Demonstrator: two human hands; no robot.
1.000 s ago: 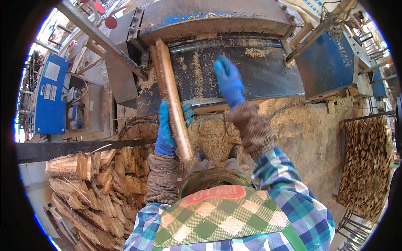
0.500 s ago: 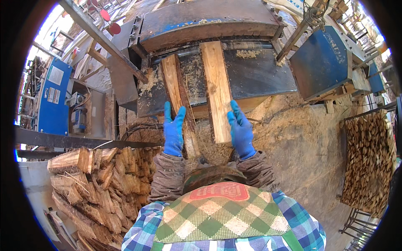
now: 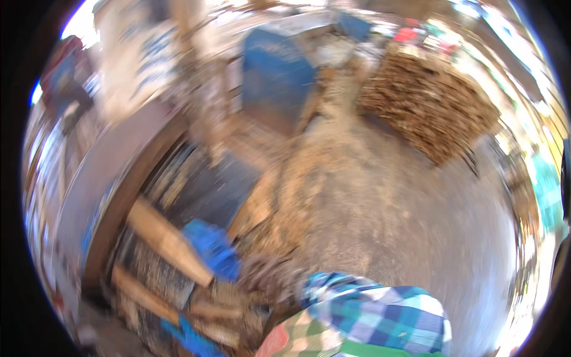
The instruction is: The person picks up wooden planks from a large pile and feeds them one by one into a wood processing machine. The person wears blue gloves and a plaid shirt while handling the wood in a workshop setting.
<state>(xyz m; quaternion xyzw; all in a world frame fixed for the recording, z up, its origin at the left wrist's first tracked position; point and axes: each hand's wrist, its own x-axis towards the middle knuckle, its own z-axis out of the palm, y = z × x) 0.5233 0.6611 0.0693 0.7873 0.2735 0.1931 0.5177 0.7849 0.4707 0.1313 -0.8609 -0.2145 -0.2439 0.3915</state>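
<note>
In the head view, motion blur softened most outlines. A bare right hand in a bright blue glove (image 3: 212, 251) lay against the right-hand long edge of a straight, pale tan wooden plank (image 3: 168, 240), close to that plank's near end; the blur hid the fingertips, so whether they were clasping the wood or merely resting on it could not be told. The plank lay slantwise over a dark, flat metal machine bed (image 3: 217, 187), its far end reaching the curved, rust-brown metal hood (image 3: 116, 172).

A second, narrower brown wooden plank (image 3: 143, 294) lay on the picture's left of the first, apart from it and slanting much the same way. The left hand in a blue glove (image 3: 193, 340) was at its near end, low in the picture; its finger closure could not be made out either.

A brown knitted cuff (image 3: 270, 276) and a blue, white and teal plaid sleeve (image 3: 380, 309) covered the right arm, beside a green-and-cream checked apron (image 3: 312, 336). Beyond the bed stood a blue metal box (image 3: 276, 77), and farther right, a broad stack of brown wood pieces (image 3: 428, 104) stood over the grey-brown floor (image 3: 386, 220).
</note>
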